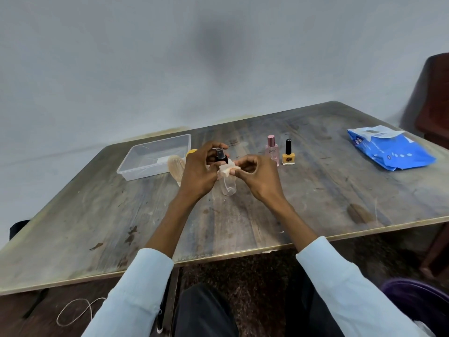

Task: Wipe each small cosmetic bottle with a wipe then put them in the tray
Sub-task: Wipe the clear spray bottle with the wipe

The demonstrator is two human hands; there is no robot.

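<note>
A clear spray bottle [228,186] with a black pump top stands on the table at the centre. My left hand [198,171] grips it around its black top. My right hand [257,176] pinches a folded white wipe [226,170] against the bottle's neck. A pink perfume bottle [272,150] and a yellow nail polish bottle [288,153] with a black cap stand upright to the right. The clear plastic tray [136,172] sits at the back left. A beige ribbed bottle [175,166] with a yellow part stands beside the tray, partly hidden by my left hand.
A blue pack of wipes [391,148] lies at the far right of the worn wooden table [315,203]. A dark wooden chair [435,98] stands beyond the table's right corner. A purple object [413,295] shows at the lower right.
</note>
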